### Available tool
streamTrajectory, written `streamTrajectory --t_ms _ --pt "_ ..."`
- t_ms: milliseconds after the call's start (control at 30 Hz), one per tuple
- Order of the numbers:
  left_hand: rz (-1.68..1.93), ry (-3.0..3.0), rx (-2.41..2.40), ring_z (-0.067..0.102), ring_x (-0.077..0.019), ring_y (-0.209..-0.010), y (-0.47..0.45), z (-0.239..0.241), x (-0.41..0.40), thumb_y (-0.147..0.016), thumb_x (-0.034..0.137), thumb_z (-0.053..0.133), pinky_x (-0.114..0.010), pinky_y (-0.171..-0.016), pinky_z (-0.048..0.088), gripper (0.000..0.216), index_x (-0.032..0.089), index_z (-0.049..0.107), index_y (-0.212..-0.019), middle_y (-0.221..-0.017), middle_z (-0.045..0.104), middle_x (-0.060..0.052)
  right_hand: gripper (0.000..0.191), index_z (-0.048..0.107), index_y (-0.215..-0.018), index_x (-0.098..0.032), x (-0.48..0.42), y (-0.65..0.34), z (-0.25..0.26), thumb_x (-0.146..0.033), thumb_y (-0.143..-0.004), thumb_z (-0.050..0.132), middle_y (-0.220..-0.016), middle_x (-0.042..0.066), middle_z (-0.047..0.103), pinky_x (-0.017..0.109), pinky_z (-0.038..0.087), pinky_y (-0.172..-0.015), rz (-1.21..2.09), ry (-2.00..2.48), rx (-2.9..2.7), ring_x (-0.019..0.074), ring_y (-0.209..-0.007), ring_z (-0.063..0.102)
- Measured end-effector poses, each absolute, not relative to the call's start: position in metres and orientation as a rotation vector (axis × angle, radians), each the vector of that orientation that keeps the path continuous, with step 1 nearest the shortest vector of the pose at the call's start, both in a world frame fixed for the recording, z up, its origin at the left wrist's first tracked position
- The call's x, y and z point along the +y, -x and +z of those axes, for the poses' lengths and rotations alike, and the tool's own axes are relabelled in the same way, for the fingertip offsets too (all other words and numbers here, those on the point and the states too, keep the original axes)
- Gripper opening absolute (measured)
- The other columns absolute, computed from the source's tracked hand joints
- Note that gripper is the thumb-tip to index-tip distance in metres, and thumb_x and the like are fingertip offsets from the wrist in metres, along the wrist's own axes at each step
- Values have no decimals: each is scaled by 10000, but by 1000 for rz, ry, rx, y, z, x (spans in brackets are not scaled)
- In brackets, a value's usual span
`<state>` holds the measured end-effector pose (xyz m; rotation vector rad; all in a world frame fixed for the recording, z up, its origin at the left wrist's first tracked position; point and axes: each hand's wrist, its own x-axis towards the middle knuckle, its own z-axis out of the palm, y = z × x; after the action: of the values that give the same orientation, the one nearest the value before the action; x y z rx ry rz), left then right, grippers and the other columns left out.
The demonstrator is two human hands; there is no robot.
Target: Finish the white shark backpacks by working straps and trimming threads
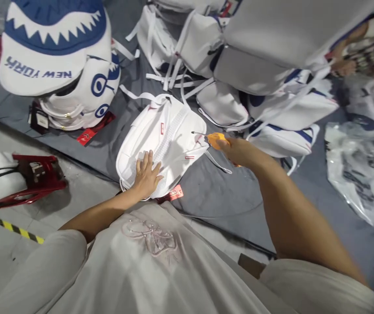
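Note:
A white backpack [180,117] lies flat on the grey-covered table in front of me, its straps spread at the far end. My left hand [147,176] rests on its near left part with the fingers spread. In my right hand [239,150] is an orange air blow gun [218,140], its thin nozzle pointing left over the right side of the backpack. Whether the nozzle touches the fabric I cannot tell. A red hang tag [174,192] sticks out from the backpack's near edge.
Stacked blue-and-white bags [59,56] with tags stand at the left. Several white backpacks [203,43] are piled at the back and right. A clear plastic bag [358,174] lies at the right, near another person's arm [347,61]. Below left is a red stool [41,174].

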<state>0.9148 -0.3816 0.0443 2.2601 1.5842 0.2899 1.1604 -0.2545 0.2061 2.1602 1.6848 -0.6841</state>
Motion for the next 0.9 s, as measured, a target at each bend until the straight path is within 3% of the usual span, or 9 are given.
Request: streamTrajectory --t_ms 100,167,300,433,533,667,767,833,900 --pt "256 -2344 1402 207 -374 -1503 -942 45 -392 -910 418 612 -576 -1160 274 659 203 398 -1495 -1652 126 -183 498 617 -1103 -81 -282 -1183 203 -455 -1045 293 -603 23 532 311 398 -644 -877 -2065 1575 137 -510 478" --pt "173 -2234 1404 299 -400 -1457 -958 39 -393 -847 324 702 -585 -1134 316 745 149 389 -1499 -1619 218 -227 458 619 -1010 -126 -303 -1197 200 -485 -1036 336 -595 -1 518 274 383 -575 -1189 -1926 1523 120 -470 468" --pt "603 -1390 1480 456 -339 -1367 -961 22 -377 -846 161 648 -511 -1129 389 447 161 616 -1291 -1451 524 -176 401 597 -1015 -163 -340 -1233 193 -483 -1031 357 -537 -40 492 261 346 -515 -1156 -2124 1414 113 -409 448" --pt "819 -759 1505 713 -250 -888 -936 14 -352 -965 368 477 -409 -749 611 298 172 658 -1100 -989 719 -107 473 605 -1003 -103 -347 -1251 183 -462 -1051 300 -495 -50 468 237 360 -557 -1497 -2103 1539 94 -437 461" --pt "805 -709 1559 707 -204 -722 -932 13 -345 -993 312 364 -366 -639 610 330 134 631 -1073 -799 691 -74 601 587 -1059 8 -325 -1231 174 -448 -1063 195 -606 14 568 205 345 -581 -1238 -2342 1793 51 -467 452" --pt "856 -785 1611 671 -237 -1037 -949 15 -358 -969 280 434 -433 -864 593 305 163 647 -1154 -1106 694 -110 608 541 -1148 56 -305 -1195 175 -444 -1070 204 -689 40 602 182 313 -563 -1029 -2265 1840 20 -452 428" --pt "833 -1301 1661 408 -307 -1398 -965 16 -374 -908 259 578 -514 -1131 394 391 246 626 -1296 -1523 448 -98 560 619 -1071 -27 -327 -1197 185 -511 -1045 339 -512 -27 498 204 318 -514 -1277 -1801 1744 74 -410 427" --pt "616 -1786 1615 273 -380 -1464 -972 18 -382 -862 275 661 -595 -1158 296 471 260 614 -1330 -1622 284 -103 546 634 -1111 -85 -353 -1211 187 -527 -1043 321 -505 -30 489 224 328 -494 -1314 -1846 1695 106 -422 447" --pt "404 -2027 1517 289 -419 -1447 -972 21 -384 -859 321 673 -643 -1117 305 453 249 633 -1305 -1624 269 -131 529 636 -1173 -127 -382 -1223 182 -523 -1042 310 -565 0 559 239 368 -522 -1190 -2061 1646 135 -480 512"
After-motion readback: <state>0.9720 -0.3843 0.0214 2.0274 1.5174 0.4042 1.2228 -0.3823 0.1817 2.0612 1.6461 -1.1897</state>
